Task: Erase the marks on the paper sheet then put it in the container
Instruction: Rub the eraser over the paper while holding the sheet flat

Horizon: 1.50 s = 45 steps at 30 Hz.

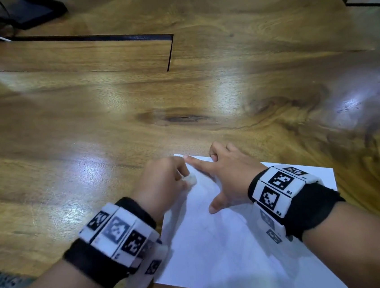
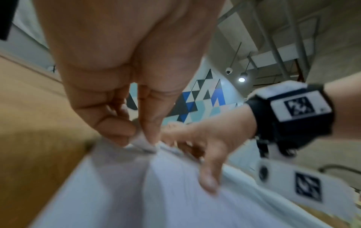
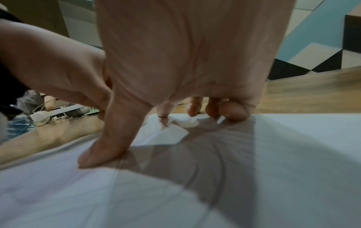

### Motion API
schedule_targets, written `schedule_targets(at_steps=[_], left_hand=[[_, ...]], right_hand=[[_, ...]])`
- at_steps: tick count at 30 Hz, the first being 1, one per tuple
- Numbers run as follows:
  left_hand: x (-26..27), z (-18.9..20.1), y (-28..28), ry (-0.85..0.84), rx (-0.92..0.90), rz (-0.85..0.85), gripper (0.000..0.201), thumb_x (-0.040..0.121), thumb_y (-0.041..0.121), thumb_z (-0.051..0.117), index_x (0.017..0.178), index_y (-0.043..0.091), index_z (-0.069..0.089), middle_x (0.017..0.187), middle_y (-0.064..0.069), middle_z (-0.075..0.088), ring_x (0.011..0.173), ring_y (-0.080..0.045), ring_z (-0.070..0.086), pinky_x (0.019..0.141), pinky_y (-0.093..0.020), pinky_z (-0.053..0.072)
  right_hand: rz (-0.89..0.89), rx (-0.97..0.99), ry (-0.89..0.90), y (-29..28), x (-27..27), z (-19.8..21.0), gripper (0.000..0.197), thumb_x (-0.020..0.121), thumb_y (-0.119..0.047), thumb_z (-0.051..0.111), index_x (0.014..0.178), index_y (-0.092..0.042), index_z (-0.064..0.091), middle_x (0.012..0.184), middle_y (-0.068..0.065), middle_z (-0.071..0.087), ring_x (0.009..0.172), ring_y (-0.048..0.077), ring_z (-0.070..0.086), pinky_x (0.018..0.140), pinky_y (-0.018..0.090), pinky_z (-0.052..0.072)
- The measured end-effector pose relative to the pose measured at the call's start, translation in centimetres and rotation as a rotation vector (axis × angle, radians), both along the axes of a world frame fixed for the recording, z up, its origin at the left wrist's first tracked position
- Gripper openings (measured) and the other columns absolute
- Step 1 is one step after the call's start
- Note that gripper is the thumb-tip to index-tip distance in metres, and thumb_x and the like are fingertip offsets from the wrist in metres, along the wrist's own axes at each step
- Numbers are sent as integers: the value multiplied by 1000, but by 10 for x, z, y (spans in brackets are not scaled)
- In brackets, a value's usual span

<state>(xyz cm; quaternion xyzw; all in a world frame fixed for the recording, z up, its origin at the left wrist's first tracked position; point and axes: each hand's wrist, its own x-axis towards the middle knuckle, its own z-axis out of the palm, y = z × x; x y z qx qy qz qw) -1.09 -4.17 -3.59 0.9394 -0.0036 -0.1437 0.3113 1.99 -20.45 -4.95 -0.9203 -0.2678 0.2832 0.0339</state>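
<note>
Paper sheet (image 1: pixel 229 240) lies flat on the wooden table (image 1: pixel 133 103), at the near edge, right of centre. Right hand (image 1: pixel 229 174) is splayed wide on the sheet's far end, thumb and fingers (image 3: pixel 103 151) pressing it down as an anchor. Left hand (image 1: pixel 162 182) has its fingers pinched narrow round a small white eraser (image 1: pixel 190 179), tip down on the paper near the far left corner. Faint pencil lines (image 3: pixel 197 169) show under the right palm, so erasing looks unfinished. Handling call: sheet is thin, light and floppy, likely slides easily on the glossy table and buckles if rubbed toward the free edge; the left wrist view already hints at a ripple beside the eraser, though blur makes that uncertain. Rub away from the anchor. For the lift, pinch an edge or corner and support it. Container not in view.
</note>
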Motion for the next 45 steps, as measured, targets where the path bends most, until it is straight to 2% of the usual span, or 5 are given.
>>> schedule_targets(at_steps=[6,13,16,22,45], left_hand=[[-40,-14,1,-30,-17,-34,28,75,20,69,58,24,48,61,3,51,56,-8,45,51,-18,30],[-50,-17,1,-65,-4,-3,11,74,18,70,69,15,61,74,-4,61,70,-17,54,56,-15,33],[-51,-17,1,-55,3,10,11,74,17,70,69,17,60,77,-4,61,74,-19,56,60,-23,38],[-34,-3,2,83,-6,-47,21,73,22,71,58,22,55,60,5,58,55,-5,49,48,-14,34],[1,-3,-22,-19,14,80,17,77,22,68,61,18,61,54,7,53,54,-7,49,45,-10,35]], right_hand=[[3,-4,3,-1,1,0,110,63,-64,71,142,-53,-4,105,-5,14,95,14,17,101,35,34],[129,7,-81,-11,18,8,97,65,-57,75,140,-59,13,122,-3,25,113,17,24,91,30,30],[275,-60,-109,-19,40,8,97,65,-56,75,138,-62,12,156,-7,-9,143,20,-16,116,49,0],[274,-64,51,-20,56,-1,107,61,-52,80,136,-65,4,154,-12,-27,141,19,-29,113,59,-10],[176,-183,61,-18,53,3,103,60,-58,78,126,-75,1,148,-7,-41,131,29,-44,103,73,-9]])
